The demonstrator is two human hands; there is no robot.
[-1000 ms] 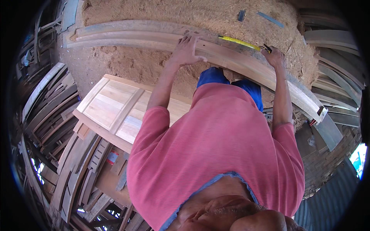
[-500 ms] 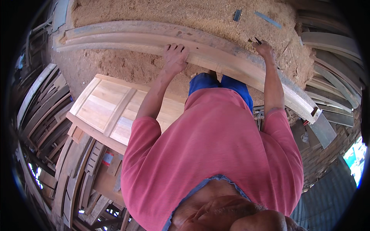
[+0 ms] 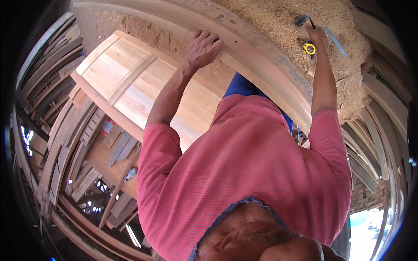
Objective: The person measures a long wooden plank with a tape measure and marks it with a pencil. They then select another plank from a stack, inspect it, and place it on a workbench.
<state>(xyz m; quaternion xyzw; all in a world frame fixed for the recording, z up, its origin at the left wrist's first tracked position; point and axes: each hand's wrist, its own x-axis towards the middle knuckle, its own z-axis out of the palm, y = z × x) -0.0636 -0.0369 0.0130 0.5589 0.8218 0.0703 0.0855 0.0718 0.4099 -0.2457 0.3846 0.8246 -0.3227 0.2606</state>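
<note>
1. The head view comes from the left of two fisheye cameras worn on the head, facing steeply down the wearer's front.
2. Neck (image 3: 250,211) and pink shirt (image 3: 248,161) sit close to the lens, low and central.
3. The hands (image 3: 203,48) appear farther off, near the upper edge.
4. The wide lens bends the long plank (image 3: 257,56).

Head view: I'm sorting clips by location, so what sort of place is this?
Probably a woodworking shop: a pale panelled wooden piece, boards piled at the left, and a yellow tape measure lying on what look like shavings.
</note>
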